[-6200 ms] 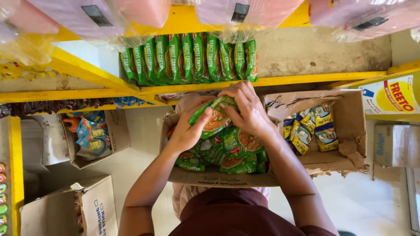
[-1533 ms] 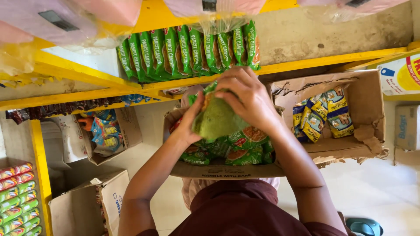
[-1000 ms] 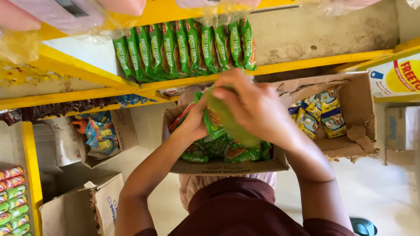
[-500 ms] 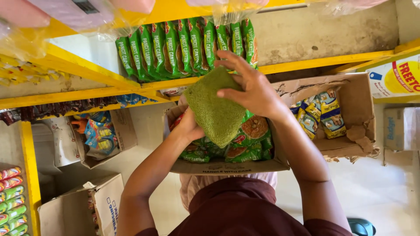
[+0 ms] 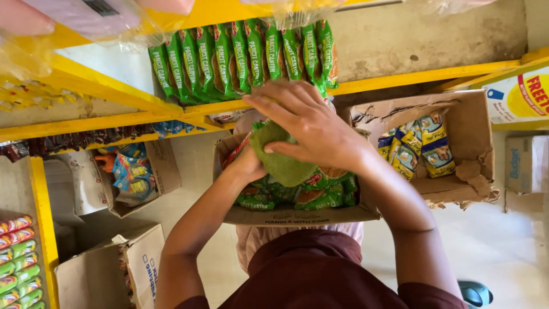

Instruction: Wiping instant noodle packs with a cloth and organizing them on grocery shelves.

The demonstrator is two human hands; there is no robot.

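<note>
Your right hand (image 5: 311,129) lies over the top of a green noodle packet (image 5: 281,160), fingers (image 5: 269,109) spread and curled down around its upper edge, so the packet is held flat against your palm. Your left hand (image 5: 249,166) is under the packet's left side, mostly hidden by it; the thumb presses the packet's edge, but you cannot tell how the other fingers sit. The packet hangs just above an open cardboard box (image 5: 297,214) that rests against your body, and that box is filled with more green packets (image 5: 311,194) of the same kind lying flat. Straight ahead, a row of matching green packets (image 5: 243,57) stands upright, side by side, on a yellow shelf (image 5: 400,77), just past your fingertips. To your right, a second torn cardboard box (image 5: 466,154) holds yellow and blue packets (image 5: 420,146). To your left, lower down, a smaller open box (image 5: 157,180) carries blue snack bags (image 5: 128,174), and another carton (image 5: 106,274) stands on the floor near it
</note>
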